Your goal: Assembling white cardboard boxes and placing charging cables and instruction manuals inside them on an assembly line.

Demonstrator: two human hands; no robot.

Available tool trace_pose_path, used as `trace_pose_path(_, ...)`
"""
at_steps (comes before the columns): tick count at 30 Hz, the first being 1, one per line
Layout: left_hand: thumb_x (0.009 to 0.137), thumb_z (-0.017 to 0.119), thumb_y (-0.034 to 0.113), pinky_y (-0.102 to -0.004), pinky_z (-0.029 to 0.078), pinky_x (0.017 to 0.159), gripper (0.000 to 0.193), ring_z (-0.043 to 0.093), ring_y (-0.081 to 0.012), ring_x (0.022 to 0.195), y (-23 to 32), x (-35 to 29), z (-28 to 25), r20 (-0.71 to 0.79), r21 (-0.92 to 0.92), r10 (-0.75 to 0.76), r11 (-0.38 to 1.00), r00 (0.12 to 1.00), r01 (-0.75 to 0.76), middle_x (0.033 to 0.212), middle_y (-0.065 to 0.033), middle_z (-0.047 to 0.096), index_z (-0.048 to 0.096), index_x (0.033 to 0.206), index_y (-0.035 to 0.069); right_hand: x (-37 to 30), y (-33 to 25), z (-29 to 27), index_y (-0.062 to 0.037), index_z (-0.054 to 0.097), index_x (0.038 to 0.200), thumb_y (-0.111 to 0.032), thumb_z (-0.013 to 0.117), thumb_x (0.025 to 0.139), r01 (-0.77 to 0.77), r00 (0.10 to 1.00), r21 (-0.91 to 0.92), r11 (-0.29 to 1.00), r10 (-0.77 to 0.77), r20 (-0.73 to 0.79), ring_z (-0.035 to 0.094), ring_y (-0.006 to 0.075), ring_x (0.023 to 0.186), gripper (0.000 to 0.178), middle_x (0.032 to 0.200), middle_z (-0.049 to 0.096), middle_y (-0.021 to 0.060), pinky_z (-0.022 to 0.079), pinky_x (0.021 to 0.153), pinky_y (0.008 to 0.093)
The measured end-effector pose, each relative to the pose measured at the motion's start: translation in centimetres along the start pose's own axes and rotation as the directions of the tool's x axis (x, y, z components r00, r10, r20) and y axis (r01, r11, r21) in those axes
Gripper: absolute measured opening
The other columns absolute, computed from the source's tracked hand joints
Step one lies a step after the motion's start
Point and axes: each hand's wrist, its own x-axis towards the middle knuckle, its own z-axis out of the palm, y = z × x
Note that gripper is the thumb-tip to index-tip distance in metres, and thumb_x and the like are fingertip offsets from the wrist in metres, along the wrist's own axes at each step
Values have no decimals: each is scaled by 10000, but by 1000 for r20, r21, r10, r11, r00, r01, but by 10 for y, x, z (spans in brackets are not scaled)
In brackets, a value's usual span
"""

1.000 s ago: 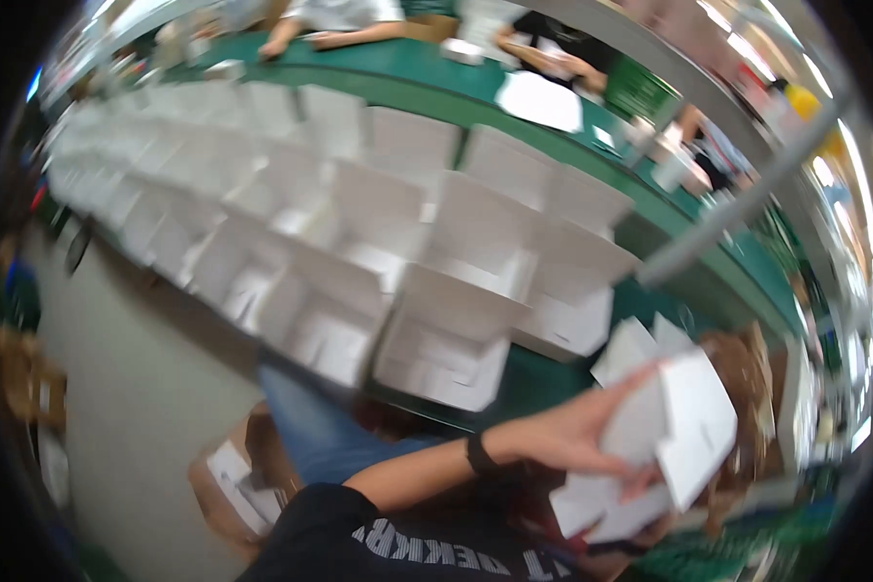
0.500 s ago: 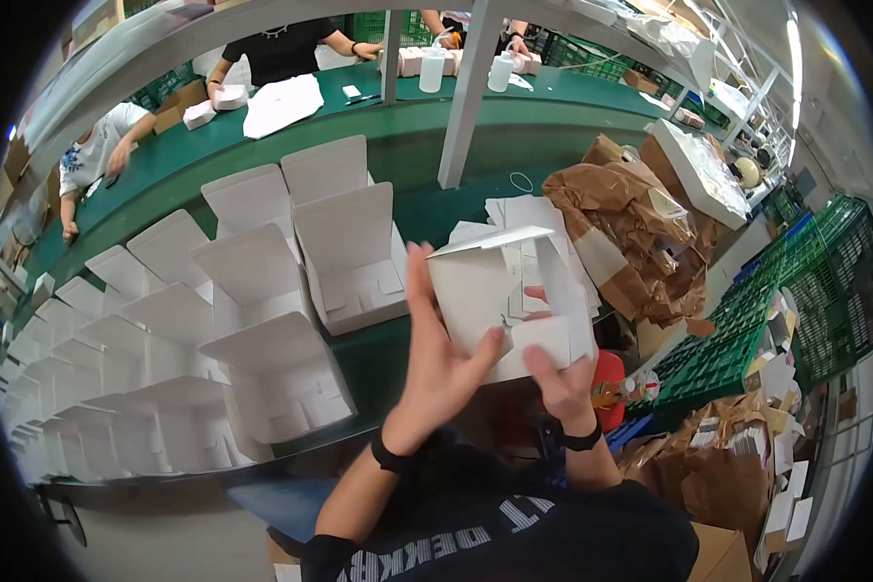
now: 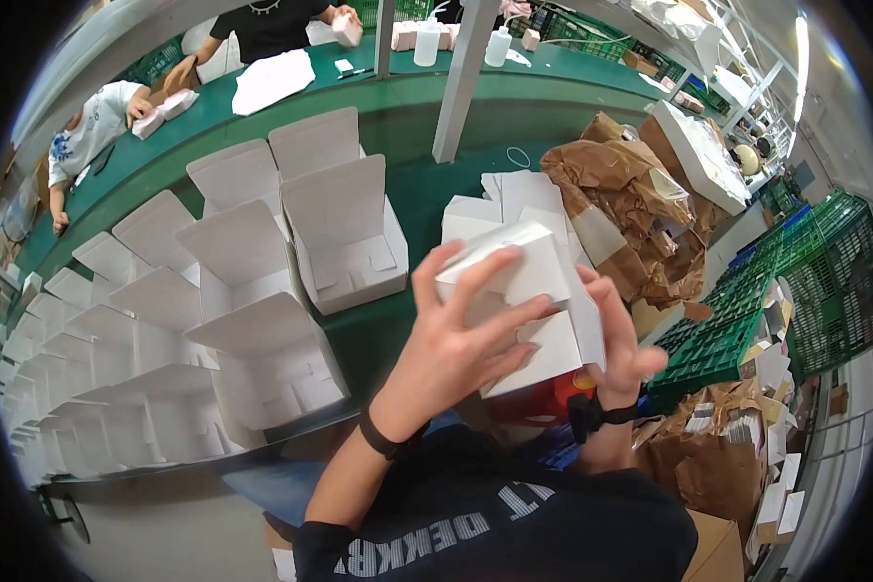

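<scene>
A small white cardboard box [image 3: 514, 276], partly folded, is held up in front of me between both hands. Across its near face spread the fingers of my left hand [image 3: 470, 335], pressing on the panels. My right hand [image 3: 619, 335] supports the box's right side, the fingers bent behind a side flap and partly hidden by it. Beyond the box, a stack of flat white box blanks [image 3: 528, 194] lies on the green table. To the left stand rows of white boxes [image 3: 344, 233] with raised lids.
Crumpled brown paper [image 3: 630, 209] lies right of the blanks. Green plastic crates [image 3: 814, 291] stand at the far right, near a carton of paper-wrapped pieces [image 3: 708, 456]. A grey post [image 3: 460, 92] rises from the table. Co-workers [image 3: 276, 34] handle small pink boxes across it.
The box has turned in my hands, so its inside no longer faces me. My left fingers have moved over its face, and my right hand has shifted to its right side.
</scene>
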Motion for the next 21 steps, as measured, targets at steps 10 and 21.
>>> trace_pose_path(10,440,996,276,-680,281,1226,1171,336,-506,1418,18,-2,-10,172,-324,-47,941,984,102,1585,-249,275,518,1507,322,-15,-16,-8,44,396,1538,-321,867,852,-270,911,-499,824,51,-409,576,220,1270,909,1409,584,131,451,1091,340)
trace_pose_path(21,509,985,302,-699,322,1199,1046,395,-527,1402,21,-14,-18,137,-81,80,994,987,-69,1543,-230,311,563,1463,392,-13,-14,7,44,407,1558,-311,812,907,-209,950,-467,859,66,-305,580,236,1328,845,1504,553,140,441,1133,359)
